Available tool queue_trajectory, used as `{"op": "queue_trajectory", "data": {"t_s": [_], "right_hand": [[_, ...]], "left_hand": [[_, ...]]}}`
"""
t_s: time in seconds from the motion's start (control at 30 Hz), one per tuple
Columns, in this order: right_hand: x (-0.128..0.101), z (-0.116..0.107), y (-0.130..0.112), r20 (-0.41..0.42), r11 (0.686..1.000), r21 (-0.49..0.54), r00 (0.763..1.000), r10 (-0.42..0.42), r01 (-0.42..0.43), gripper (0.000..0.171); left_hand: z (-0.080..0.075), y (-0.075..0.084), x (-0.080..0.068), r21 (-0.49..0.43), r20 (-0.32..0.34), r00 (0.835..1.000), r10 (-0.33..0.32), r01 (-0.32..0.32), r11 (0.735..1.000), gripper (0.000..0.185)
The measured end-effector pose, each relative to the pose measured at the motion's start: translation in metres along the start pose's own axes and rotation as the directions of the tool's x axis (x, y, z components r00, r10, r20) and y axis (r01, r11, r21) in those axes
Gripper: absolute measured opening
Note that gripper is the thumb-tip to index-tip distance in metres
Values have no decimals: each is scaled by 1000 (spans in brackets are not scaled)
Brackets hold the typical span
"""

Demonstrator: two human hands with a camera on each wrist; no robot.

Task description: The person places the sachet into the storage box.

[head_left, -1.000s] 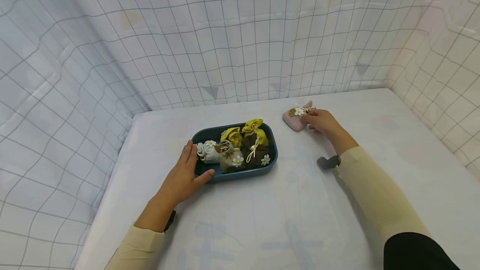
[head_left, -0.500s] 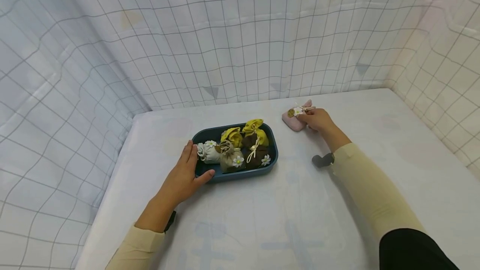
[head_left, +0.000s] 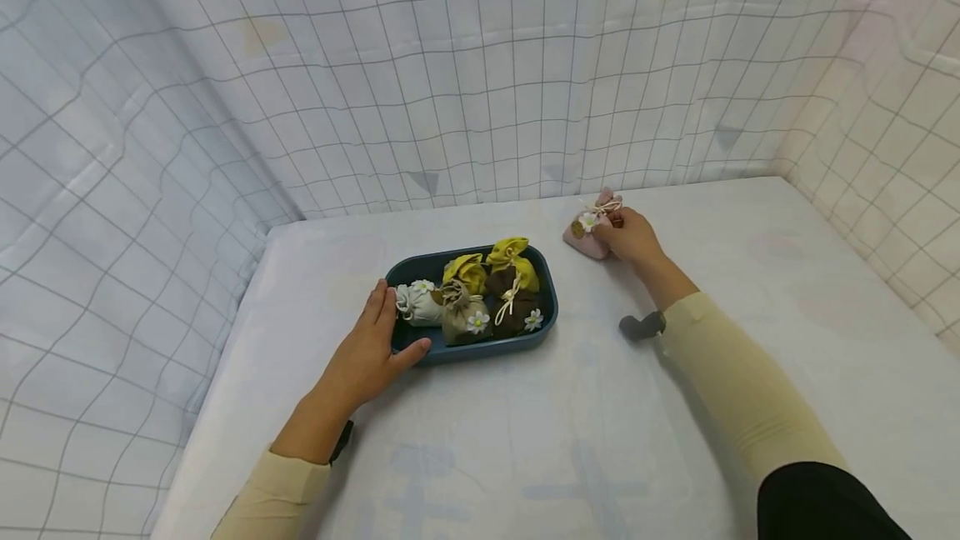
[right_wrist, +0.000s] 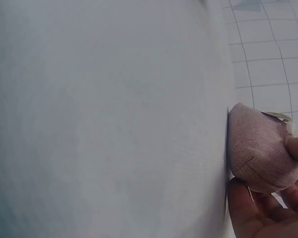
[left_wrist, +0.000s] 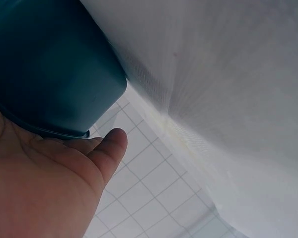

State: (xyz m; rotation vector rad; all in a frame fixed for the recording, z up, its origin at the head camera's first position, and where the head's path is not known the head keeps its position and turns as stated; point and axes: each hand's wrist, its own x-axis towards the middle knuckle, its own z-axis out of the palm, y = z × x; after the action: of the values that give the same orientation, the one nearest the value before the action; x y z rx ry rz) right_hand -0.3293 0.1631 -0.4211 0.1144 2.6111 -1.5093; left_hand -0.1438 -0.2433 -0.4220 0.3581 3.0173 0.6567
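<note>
The pink pouch point(head_left: 587, 236) lies on the table point(head_left: 600, 440) near its far edge, just right of the tray point(head_left: 546, 307). The right hand point(head_left: 632, 237) grips it, fingers point(right_wrist: 246, 208) curled around its side. The left hand point(head_left: 367, 352) rests on the left end of the tray, fingers straight and together, thumb point(left_wrist: 107, 153) along the near rim. Four pouches point(head_left: 472, 294) sit inside the tray.

Cream sleeves, black upper right sleeve point(head_left: 821, 502), dark wrist-worn cameras, bare hands.
</note>
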Motion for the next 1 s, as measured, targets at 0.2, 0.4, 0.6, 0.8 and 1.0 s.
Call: {"op": "queue_trajectory", "data": {"t_s": [0.2, 0.4, 0.6, 0.8, 1.0], "right_hand": [[3, 4, -1, 18, 997, 32, 997, 70, -70, 70], [5, 7, 0, -10, 998, 22, 998, 67, -67, 65], [5, 8, 1, -66, 996, 75, 997, 45, -40, 51], [5, 8, 1, -104, 991, 133, 994, -11, 25, 46], [3, 6, -6, -129, 978, 187, 989, -66, 90, 41]], "left_hand": [[1, -2, 1, 5, -7, 1000, 6, -6, 1000, 103], [2, -3, 1, 8, -5, 1000, 5, -5, 1000, 104], [2, -3, 1, 11, -8, 1000, 6, -6, 1000, 104], [1, -2, 1, 8, -11, 1000, 10, -10, 1000, 103], [1, -1, 1, 6, -10, 1000, 9, -9, 1000, 103]]}}
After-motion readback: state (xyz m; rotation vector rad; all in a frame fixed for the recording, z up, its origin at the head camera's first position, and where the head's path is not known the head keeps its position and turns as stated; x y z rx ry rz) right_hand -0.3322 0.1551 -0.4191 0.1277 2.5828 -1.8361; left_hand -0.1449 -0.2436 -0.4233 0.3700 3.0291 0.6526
